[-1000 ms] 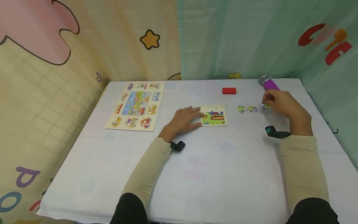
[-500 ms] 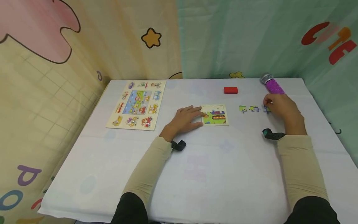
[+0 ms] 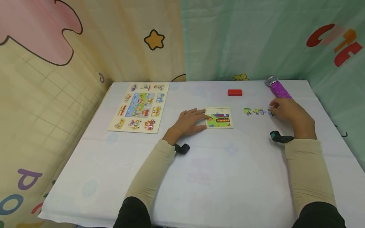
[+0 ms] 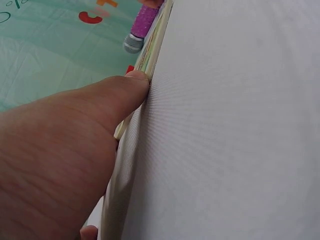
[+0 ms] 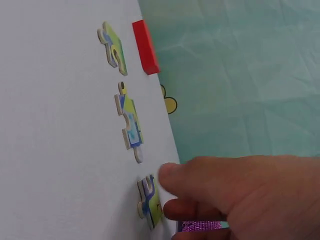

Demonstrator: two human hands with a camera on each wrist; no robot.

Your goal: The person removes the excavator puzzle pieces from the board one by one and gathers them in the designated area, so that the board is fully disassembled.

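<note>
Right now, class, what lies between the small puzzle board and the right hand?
The head view shows two puzzle pieces between the small board and right hand, plus a third piece at its fingertips.

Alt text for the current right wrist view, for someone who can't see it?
A right hand is beside the lowest of three puzzle pieces lined up on a white tabletop; whether they touch is unclear. A red block lies near the tabletop's edge before a green curtain, and part of a purple microphone shows behind the hand.

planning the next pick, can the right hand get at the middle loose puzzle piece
Likely yes: the middle puzzle piece lies uncovered near the right hand, and the red block stands clear of it.
</note>
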